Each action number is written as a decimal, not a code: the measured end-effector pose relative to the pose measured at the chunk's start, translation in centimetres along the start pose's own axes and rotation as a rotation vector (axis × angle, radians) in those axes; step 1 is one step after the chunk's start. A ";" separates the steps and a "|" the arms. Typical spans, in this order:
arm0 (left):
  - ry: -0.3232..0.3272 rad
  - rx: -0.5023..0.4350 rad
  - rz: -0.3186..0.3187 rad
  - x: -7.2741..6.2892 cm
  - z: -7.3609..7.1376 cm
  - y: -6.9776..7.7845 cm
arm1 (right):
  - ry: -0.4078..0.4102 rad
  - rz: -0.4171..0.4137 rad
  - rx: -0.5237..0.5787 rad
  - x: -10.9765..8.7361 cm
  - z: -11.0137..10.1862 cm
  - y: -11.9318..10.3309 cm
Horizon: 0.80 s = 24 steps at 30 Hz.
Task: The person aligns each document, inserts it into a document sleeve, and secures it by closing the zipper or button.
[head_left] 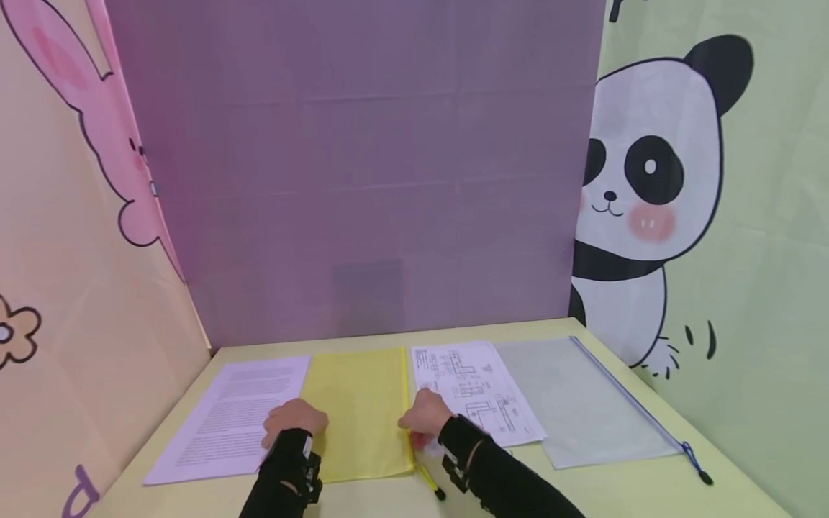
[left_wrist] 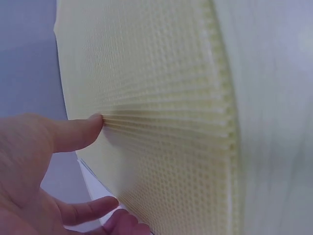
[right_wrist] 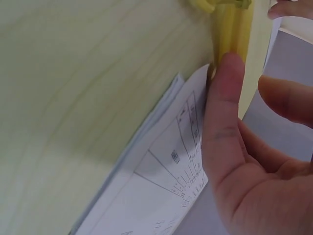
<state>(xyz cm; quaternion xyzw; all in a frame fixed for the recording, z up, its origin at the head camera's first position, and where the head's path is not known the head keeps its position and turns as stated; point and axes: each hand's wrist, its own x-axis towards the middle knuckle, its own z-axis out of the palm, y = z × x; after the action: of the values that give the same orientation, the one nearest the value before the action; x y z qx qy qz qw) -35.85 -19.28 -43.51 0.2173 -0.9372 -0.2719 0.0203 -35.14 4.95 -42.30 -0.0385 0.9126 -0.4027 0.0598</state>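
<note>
A yellow mesh zip pouch (head_left: pixel 360 410) lies flat on the table between both hands. My left hand (head_left: pixel 294 419) is at its left edge, with the thumb touching the mesh (left_wrist: pixel 161 98) and the other fingers at the side, spread apart from the thumb. Beside the zipper edge (right_wrist: pixel 234 34) on the right is my right hand (head_left: pixel 427 414). Its extended index finger touches that edge, while the thumb stands apart. A yellow zipper pull with a black end (head_left: pixel 432 483) hangs off the pouch's near right corner.
Printed text sheets (head_left: pixel 227 417) lie left of the pouch. To its right is a stack of technical drawings (head_left: pixel 479 388), partly under the right forearm. A clear zip pouch (head_left: pixel 596 403) with a blue zipper and cord lies farther right. Purple cloth hangs behind the table (head_left: pixel 382 500).
</note>
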 end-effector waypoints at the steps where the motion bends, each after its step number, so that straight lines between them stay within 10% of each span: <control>1: -0.005 0.001 -0.006 0.3 0.1 -0.1 | -0.001 0.006 0.012 0.0 0.0 -0.1; 14: -0.075 0.037 -0.016 0.5 -0.5 -0.7 | -0.005 0.019 0.178 -0.5 -0.3 0.1; 24: -0.013 0.055 0.069 0.3 -0.4 -1.0 | -0.117 0.021 0.324 -0.5 -0.5 -0.5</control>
<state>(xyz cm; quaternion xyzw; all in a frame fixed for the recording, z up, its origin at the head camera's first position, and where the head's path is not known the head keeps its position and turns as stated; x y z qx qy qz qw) -35.63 -20.37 -43.75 0.1835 -0.9514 -0.2468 0.0177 -34.69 5.04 -41.58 -0.0421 0.8311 -0.5408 0.1227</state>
